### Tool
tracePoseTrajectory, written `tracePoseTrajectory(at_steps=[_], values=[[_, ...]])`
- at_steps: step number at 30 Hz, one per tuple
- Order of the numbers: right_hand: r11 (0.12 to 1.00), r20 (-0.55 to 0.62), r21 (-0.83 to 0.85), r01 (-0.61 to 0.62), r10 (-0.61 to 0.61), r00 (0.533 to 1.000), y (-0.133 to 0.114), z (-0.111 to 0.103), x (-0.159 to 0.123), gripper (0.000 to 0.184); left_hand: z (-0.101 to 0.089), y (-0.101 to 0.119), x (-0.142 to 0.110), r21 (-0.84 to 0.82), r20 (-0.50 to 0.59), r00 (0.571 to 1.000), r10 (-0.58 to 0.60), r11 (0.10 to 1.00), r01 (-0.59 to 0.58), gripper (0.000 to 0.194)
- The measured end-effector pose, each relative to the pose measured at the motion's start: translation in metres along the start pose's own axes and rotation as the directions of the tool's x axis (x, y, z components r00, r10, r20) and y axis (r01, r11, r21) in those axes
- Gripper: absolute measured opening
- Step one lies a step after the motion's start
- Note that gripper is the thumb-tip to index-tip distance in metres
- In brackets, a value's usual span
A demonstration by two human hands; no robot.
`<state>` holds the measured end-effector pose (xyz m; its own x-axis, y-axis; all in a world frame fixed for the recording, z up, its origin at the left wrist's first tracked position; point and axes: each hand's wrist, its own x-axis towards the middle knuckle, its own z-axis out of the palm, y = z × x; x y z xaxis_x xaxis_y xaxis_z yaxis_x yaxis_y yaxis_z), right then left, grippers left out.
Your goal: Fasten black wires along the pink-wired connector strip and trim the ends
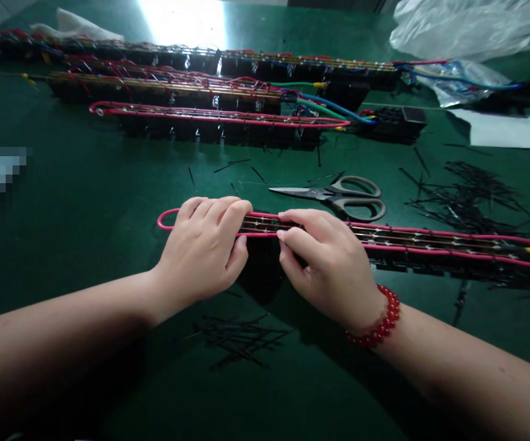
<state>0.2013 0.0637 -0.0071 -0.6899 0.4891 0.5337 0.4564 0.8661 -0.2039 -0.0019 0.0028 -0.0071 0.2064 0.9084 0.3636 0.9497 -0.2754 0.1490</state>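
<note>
Wired strip (430, 241), probably stiff yet fragile, best held by its sides beneath left grip (203, 248) and right grip (329, 263), both clasping it

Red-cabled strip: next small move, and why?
Probably squeeze the red cable snug with the right hand while the left hand braces the strip: both hands grip it, right fingertips at the cable; scissors lie unheld beyond.

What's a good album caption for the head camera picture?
A left hand and right hand hold a strip edged with red cable; scissors lie beyond on a green table.
</note>
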Motion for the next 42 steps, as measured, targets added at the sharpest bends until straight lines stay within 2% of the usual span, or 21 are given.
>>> tracePoseTrajectory(at_steps=[4, 11, 16, 18, 22, 24, 26, 29, 34, 36, 39, 42], values=[[0.999, 0.0, -0.034, -0.032, 0.032, 0.999, 0.0, 0.0, 0.0, 0.006, -0.002, 0.001, 0.0, -0.046, -0.01, 0.999, 0.041, 0.998, -0.042, 0.026], [0.999, -0.035, -0.041, 0.034, -0.035, 0.999, 0.0, -0.002, 0.001, 0.029, -0.005, 0.003, 0.001, -0.02, -0.009, 1.0, 0.018, 1.0, -0.018, 0.032], [0.997, 0.004, -0.012, 0.08, -0.08, 0.997, 0.001, -0.002, 0.002, 0.023, -0.003, 0.001, 0.001, 0.009, -0.001, 0.999, -0.042, 0.999, 0.042, 0.03], [0.992, -0.013, 0.003, 0.124, -0.124, 0.992, 0.001, -0.002, 0.002, 0.02, -0.004, 0.001, 0.002, -0.004, 0.007, 0.999, -0.037, 0.999, 0.037, 0.027], [0.933, -0.025, 0.12, 0.34, -0.339, 0.94, -0.002, -0.005, 0.0, 0.015, -0.004, 0.0, 0.002, -0.04, 0.017, 0.999, 0.03, 0.999, -0.03, 0.024], [0.882, 0.048, 0.197, 0.428, -0.444, 0.895, -0.005, -0.006, -0.001, 0.014, -0.003, 0.0, 0.002, -0.062, 0.034, 0.998, 0.055, 0.997, -0.053, 0.024], [0.847, 0.131, 0.264, 0.461, -0.505, 0.853, -0.008, -0.007, -0.001, 0.017, -0.002, -0.001, 0.003, -0.088, 0.033, 0.997, 0.064, 0.994, -0.061, 0.026], [0.833, 0.229, 0.342, 0.435, -0.523, 0.821, -0.012, -0.006, -0.001, 0.025, 0.001, -0.002, 0.004, -0.104, 0.018, 0.997, 0.068, 0.992, -0.066, 0.026], [0.854, 0.421, 0.395, 0.339, -0.497, 0.759, -0.013, -0.006, -0.001, 0.055, 0.002, -0.002, 0.005, -0.074, 0.045, 0.996, 0.079, 0.994, -0.075, 0.027], [0.856, 0.434, 0.4, 0.327, -0.491, 0.755, -0.012, -0.006, -0.001, 0.048, 0.002, -0.002, 0.005, -0.059, 0.053, 0.995, 0.079, 0.995, -0.075, 0.027], [0.859, 0.402, 0.394, 0.327, -0.481, 0.779, -0.011, -0.005, -0.002, 0.023, 0.002, -0.002, 0.004, -0.044, 0.055, 0.995, 0.087, 0.995, -0.085, 0.027], [0.853, 0.353, 0.401, 0.334, -0.48, 0.803, -0.009, -0.003, -0.001, 0.02, 0.002, -0.002, 0.004, -0.034, 0.053, 0.994, 0.096, 0.995, -0.094, 0.027]])
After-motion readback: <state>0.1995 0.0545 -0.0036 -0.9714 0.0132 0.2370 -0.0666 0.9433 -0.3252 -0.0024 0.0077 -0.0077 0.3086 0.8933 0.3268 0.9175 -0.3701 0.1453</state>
